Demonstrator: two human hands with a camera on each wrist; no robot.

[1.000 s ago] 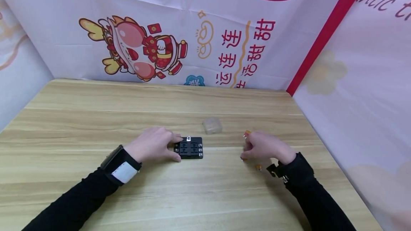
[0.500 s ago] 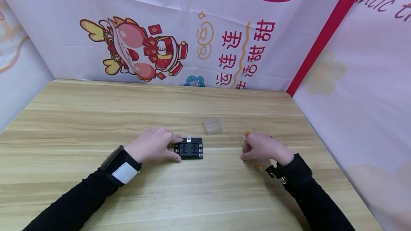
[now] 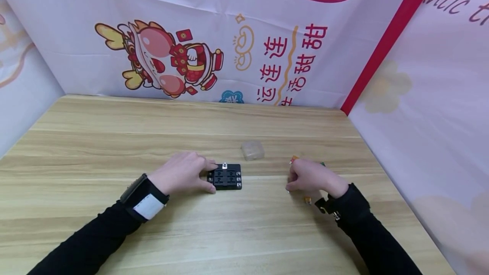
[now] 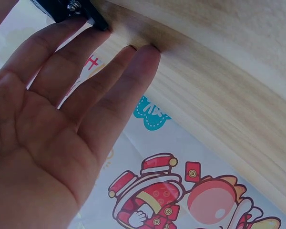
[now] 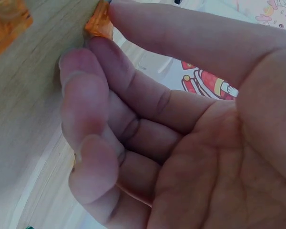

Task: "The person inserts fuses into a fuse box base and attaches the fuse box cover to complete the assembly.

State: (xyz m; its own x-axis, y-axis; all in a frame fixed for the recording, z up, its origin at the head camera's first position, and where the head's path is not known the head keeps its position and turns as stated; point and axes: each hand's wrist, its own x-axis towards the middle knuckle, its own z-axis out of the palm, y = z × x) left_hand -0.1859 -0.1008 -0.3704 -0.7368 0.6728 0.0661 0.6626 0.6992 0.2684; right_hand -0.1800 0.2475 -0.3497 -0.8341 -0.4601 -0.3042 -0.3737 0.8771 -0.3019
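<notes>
A black fuse block (image 3: pixel 228 177) with small metal screw terminals lies on the table. My left hand (image 3: pixel 185 172) holds its left end, thumb at the near corner and fingers at the far one. In the left wrist view, fingertips meet the edge of the fuse block (image 4: pixel 69 10), most of which is out of frame. To the right, my right hand (image 3: pixel 316 176) is down at the tabletop. The right wrist view shows its thumb and index finger pinching an orange blade fuse (image 5: pixel 100 21), other fingers curled. Another orange piece (image 5: pixel 7 24) lies close by.
A clear plastic cover (image 3: pixel 253 150) sits behind the block. Around the right hand are a red-orange fuse (image 3: pixel 293 159), an amber fuse (image 3: pixel 307 200) and a bit of green (image 3: pixel 322 164). Printed cloth (image 3: pixel 214 3) walls off the table's back and sides.
My right hand has shifted very slightly, and a bit of green now shows behind it. The left hand and the fuse block have stayed in place.
</notes>
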